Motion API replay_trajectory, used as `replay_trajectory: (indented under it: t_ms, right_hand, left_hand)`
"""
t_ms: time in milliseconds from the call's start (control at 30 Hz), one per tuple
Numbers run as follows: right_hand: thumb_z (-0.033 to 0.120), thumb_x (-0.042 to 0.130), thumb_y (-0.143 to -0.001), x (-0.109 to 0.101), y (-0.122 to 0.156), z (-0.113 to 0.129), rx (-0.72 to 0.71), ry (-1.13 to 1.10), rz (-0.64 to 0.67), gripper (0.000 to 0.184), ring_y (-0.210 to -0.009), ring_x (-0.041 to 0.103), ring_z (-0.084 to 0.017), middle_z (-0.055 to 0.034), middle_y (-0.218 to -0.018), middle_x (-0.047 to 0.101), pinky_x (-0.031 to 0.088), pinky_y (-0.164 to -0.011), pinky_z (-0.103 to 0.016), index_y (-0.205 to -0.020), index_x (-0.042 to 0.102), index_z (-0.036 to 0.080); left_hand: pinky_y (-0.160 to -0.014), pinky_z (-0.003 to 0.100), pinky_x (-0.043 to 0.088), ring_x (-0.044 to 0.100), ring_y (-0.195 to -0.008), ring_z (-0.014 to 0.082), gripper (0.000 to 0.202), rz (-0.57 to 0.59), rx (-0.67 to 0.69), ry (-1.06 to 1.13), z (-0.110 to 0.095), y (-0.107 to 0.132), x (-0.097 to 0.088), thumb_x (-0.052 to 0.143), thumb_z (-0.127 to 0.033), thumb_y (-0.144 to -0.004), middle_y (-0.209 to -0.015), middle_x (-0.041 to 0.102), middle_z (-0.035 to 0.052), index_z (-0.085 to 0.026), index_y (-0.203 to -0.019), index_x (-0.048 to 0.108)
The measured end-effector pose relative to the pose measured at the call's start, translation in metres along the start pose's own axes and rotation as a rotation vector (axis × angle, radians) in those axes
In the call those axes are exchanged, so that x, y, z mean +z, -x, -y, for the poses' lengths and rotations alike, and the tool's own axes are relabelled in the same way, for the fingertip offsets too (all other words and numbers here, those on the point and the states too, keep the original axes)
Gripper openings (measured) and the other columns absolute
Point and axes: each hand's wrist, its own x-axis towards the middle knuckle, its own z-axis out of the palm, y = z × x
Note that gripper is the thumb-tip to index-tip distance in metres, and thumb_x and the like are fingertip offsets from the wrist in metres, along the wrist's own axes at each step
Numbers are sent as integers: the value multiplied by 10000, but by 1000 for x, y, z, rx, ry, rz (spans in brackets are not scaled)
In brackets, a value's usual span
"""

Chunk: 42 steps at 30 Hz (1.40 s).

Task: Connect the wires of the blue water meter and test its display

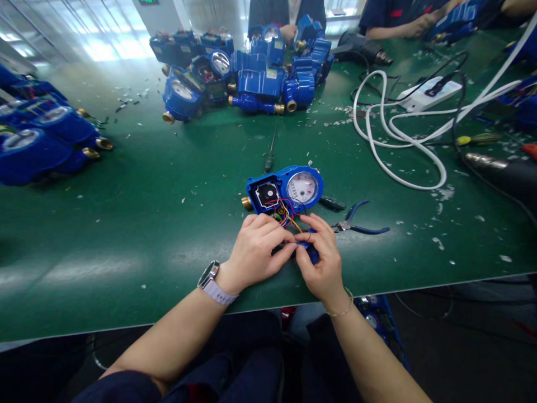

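Observation:
A blue water meter (302, 189) lies on the green table, its dial to the right and an uncovered compartment to the left. Thin coloured wires (286, 210) run from it toward my fingers. My left hand (263, 246) is closed in a pinch at the wires, its fingertips meeting those of the other hand. My right hand (321, 254) pinches there too, over a blue part (312, 253) mostly hidden under the fingers. Which wire each hand holds I cannot make out. Blue-handled pliers (356, 224) lie just right of the meter, and a screwdriver (269, 157) behind it.
Many blue meters (260, 81) are heaped at the back, with more meters (42, 131) at the left. White cable (390, 134), a power strip (432, 94) and heat guns (363, 50) occupy the right side. People sit across the table. Scraps litter the surface.

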Motion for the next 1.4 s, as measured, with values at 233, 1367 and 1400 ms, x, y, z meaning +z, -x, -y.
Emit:
replay_trajectory:
  t_ms: [233,1367,1400]
  right_hand:
    - [151,515,-884,1,-1,0,-17,12,4,90,-1260,476,-306,-106,-1218,593,399,-1044,-563,-900,583,207]
    - [171,540,-905,-10,-7,0,-4,63,-21,92,-1077,551,-262,-81,-1044,600,438,-949,-471,-833,582,210]
    - [169,549,-906,-12,-9,0,-6,77,-24,87,-1038,560,-252,-74,-1007,601,446,-926,-454,-838,588,209]
  left_hand:
    - [-762,382,345,560,-814,196,147,-16,-49,-5,-8,-1,3,524,-220,-914,-771,673,15,-196,-796,608]
    - [-765,343,471,606,-864,187,102,-72,-4,45,13,-3,-6,586,-194,-877,-945,666,61,-189,-866,687]
    - [-764,326,488,620,-866,176,107,-61,-4,107,13,-5,-8,579,-184,-880,-951,670,61,-182,-878,686]
